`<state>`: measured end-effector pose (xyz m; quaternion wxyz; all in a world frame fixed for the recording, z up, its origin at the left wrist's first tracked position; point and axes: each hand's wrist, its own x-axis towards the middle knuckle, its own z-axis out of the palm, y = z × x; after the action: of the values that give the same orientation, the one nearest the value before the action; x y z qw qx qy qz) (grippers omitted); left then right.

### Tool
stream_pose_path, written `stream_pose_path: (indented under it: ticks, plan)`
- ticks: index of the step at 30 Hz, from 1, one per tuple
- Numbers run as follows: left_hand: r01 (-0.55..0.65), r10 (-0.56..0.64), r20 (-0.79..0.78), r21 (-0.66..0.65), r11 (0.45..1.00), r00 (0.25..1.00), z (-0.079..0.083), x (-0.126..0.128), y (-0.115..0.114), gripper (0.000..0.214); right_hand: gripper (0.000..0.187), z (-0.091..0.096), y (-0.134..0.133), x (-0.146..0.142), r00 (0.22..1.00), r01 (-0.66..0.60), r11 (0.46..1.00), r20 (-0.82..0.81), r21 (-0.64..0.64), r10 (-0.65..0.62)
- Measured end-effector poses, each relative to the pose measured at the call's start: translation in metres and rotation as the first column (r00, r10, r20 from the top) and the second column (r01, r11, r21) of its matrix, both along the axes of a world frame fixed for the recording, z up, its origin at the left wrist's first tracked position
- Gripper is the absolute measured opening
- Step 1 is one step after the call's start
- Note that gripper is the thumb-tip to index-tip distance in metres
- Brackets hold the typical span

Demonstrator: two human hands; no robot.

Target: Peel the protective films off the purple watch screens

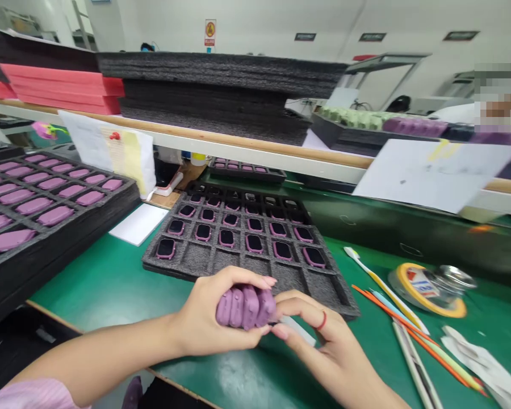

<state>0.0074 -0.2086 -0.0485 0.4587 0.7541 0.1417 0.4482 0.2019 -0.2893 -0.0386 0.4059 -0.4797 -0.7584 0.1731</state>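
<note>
A row of several purple watch cases [244,307], pressed face to face, sits in my left hand [210,312], with fingers and thumb wrapped round it. At the right end of that row, my right hand [319,335] has thumb and index fingertip brought close together in a pinch. Something small and dark shows at those fingertips, too small to name. Just behind both hands lies a black foam tray [196,258] with purple-rimmed watches [227,237] standing in its compartments; the nearest compartments hold none. A white flat piece [298,329] shows partly behind my right fingers.
To the left, another foam tray [128,196] holds purple watch cases [55,216]. A white card [139,223] lies between the trays. At right are a toothbrush [381,281], orange sticks [430,346], a tape roll [423,289] and crumpled white cloth [477,358]. A shelf [247,147] spans the back.
</note>
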Motion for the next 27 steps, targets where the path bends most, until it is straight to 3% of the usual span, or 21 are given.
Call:
stream_pose_path:
  ticks: [2,4,7,10,14,18,23,25,27]
  plan:
    - [-0.01,0.006,-0.047,-0.095,0.995,0.999,-0.002,-0.001,0.001,0.051,0.031,-0.005,-0.008,0.018,0.967,0.126,0.991,0.22,0.036,-0.131]
    - [0.011,-0.026,-0.073,-0.199,0.98,0.997,-0.006,-0.002,0.004,0.048,0.038,-0.009,-0.015,0.05,0.873,0.313,0.948,0.374,0.066,-0.314]
    - [0.024,-0.075,-0.127,-0.365,0.931,0.989,-0.013,-0.002,0.005,0.048,0.037,-0.013,-0.021,0.112,0.644,0.617,0.783,0.521,0.08,-0.56]
    - [0.035,-0.142,-0.183,-0.489,0.871,0.973,-0.019,0.001,0.003,0.052,0.028,-0.023,-0.02,0.16,0.464,0.776,0.63,0.651,0.028,-0.601]
    - [0.033,-0.206,-0.249,-0.56,0.828,0.946,-0.029,0.005,0.001,0.053,0.023,-0.043,-0.012,0.177,0.419,0.833,0.552,0.693,-0.036,-0.587]
    - [0.023,-0.231,-0.276,-0.594,0.804,0.933,-0.038,0.005,0.001,0.054,0.022,-0.042,-0.011,0.181,0.438,0.859,0.51,0.566,-0.035,-0.699]
    - [0.033,-0.25,-0.271,-0.614,0.789,0.93,-0.043,0.006,0.005,0.049,0.029,0.0,-0.022,0.215,0.401,0.914,0.405,0.121,0.009,-0.908]
    - [0.049,-0.275,-0.285,-0.609,0.792,0.918,-0.044,0.007,0.007,0.042,0.031,0.014,-0.023,0.23,0.406,0.912,0.409,-0.093,-0.019,-0.909]
    - [0.055,-0.283,-0.296,-0.597,0.801,0.912,-0.045,0.008,0.009,0.036,0.033,0.019,-0.021,0.24,0.425,0.889,0.455,-0.264,-0.062,-0.866]
